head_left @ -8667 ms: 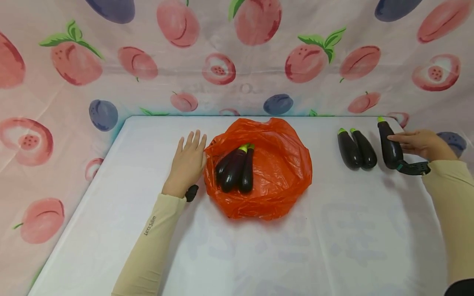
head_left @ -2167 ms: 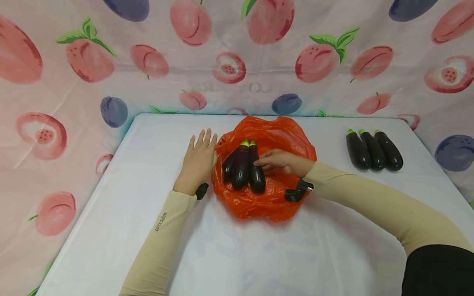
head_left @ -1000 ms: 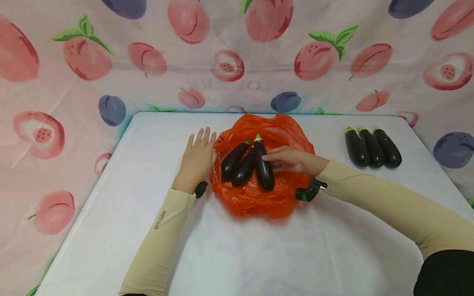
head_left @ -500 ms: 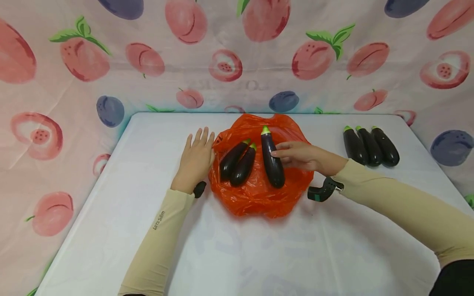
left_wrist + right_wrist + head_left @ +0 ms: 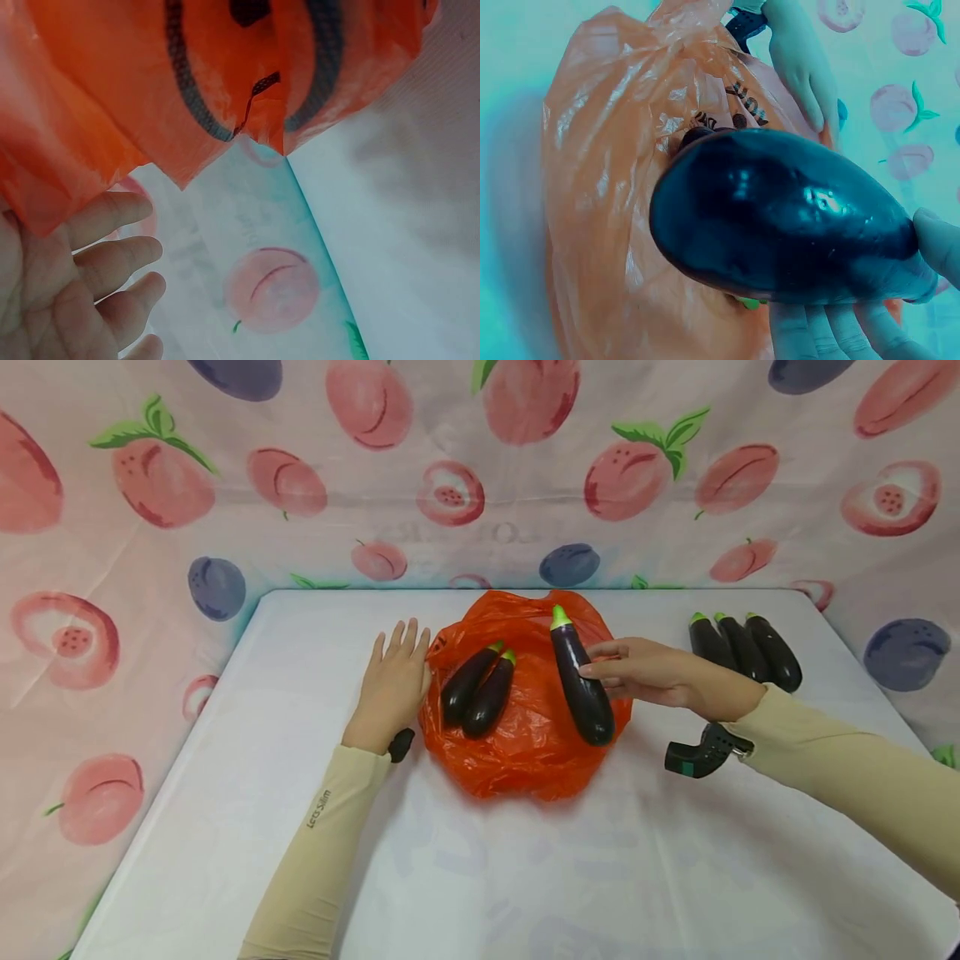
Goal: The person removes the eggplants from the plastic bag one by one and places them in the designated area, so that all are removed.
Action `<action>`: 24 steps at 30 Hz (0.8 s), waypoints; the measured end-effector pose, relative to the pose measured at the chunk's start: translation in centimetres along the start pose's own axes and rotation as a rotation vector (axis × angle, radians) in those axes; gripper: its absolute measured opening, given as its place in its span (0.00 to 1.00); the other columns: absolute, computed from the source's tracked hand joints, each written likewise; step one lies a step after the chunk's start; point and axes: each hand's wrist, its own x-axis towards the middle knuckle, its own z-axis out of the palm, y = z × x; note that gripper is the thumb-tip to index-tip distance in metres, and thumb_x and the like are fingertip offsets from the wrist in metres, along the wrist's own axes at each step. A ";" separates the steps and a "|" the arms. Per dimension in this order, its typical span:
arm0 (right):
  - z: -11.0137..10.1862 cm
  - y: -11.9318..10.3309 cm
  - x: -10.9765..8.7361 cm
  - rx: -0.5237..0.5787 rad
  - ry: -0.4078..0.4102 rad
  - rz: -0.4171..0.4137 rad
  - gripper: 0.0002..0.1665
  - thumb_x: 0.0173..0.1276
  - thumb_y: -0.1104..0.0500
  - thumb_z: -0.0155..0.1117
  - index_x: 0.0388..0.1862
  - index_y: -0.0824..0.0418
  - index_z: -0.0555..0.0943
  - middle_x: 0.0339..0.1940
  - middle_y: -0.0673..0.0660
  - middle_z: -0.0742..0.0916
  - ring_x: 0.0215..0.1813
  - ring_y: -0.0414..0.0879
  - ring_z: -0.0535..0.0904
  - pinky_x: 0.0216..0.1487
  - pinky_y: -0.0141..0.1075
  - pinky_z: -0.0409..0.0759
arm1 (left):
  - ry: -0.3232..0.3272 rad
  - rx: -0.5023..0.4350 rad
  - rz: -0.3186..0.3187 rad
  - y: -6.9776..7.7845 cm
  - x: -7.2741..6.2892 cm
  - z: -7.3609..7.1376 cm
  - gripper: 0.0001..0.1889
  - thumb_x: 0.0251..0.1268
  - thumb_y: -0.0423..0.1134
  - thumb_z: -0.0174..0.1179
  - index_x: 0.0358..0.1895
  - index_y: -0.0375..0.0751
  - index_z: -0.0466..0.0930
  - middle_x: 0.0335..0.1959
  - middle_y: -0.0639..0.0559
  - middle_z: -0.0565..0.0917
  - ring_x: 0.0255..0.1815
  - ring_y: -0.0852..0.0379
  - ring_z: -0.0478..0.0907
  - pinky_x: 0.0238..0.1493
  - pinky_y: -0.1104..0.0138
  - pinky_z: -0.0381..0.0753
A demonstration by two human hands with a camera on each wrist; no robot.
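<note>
My right hand (image 5: 660, 672) grips an eggplant (image 5: 579, 685) between thumb and fingers above the right part of an orange-red plastic bag (image 5: 517, 772). Its green stem end points away from me. In the right wrist view, this glossy dark eggplant (image 5: 780, 214) covers much of the bag (image 5: 615, 195), and the thumb and several fingers lie around it. Two more eggplants (image 5: 491, 697) lie side by side in the left of the bag. Flat beside the bag's left rim is my left hand (image 5: 386, 693), fingers straight; the left wrist view shows its palm (image 5: 45, 285) right against the plastic (image 5: 97, 112).
Three eggplants (image 5: 776, 652) lie in a row at the table's far right, partly hidden by my right forearm. The white table (image 5: 480, 877) ends at a fruit-patterned curtain (image 5: 525, 518) behind. A black wrist device (image 5: 708, 752) hangs below my right wrist.
My right hand has lifted one eggplant away from the other two in the bag and carried it rightward. Earlier it set a third eggplant at the far right. The left hand has stayed put.
</note>
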 end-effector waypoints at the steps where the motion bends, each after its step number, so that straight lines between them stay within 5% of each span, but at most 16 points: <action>1: -0.2 0.0 -0.3 -0.010 0.010 0.004 0.46 0.71 0.54 0.54 0.76 0.65 0.40 0.74 0.66 0.58 0.67 0.52 0.67 0.72 0.49 0.59 | 0.001 0.000 0.000 0.0 0.0 0.0 0.27 0.74 0.42 0.39 0.72 0.37 0.55 0.75 0.40 0.53 0.77 0.44 0.46 0.76 0.49 0.41; 8: -2.2 0.3 -2.5 -0.064 0.085 -0.033 0.44 0.71 0.53 0.55 0.75 0.66 0.46 0.70 0.61 0.69 0.52 0.35 0.78 0.66 0.43 0.70 | 0.002 -0.002 -0.001 0.0 -0.1 0.0 0.27 0.74 0.42 0.39 0.72 0.36 0.55 0.75 0.40 0.53 0.77 0.44 0.46 0.76 0.49 0.42; 14: -4.3 0.3 -3.8 -0.018 0.114 -0.058 0.45 0.71 0.54 0.54 0.75 0.69 0.44 0.50 0.43 0.81 0.49 0.35 0.82 0.53 0.30 0.80 | 0.004 0.000 -0.003 0.0 -0.1 -0.2 0.27 0.74 0.42 0.39 0.72 0.36 0.55 0.75 0.39 0.53 0.77 0.43 0.47 0.76 0.49 0.42; 24: -7.9 0.6 -4.5 -0.060 0.205 -0.062 0.38 0.73 0.52 0.50 0.71 0.71 0.49 0.41 0.40 0.84 0.45 0.35 0.82 0.50 0.27 0.79 | -0.001 -0.002 -0.005 -0.1 -0.1 -0.2 0.27 0.74 0.42 0.38 0.72 0.36 0.55 0.75 0.39 0.53 0.77 0.44 0.46 0.76 0.49 0.41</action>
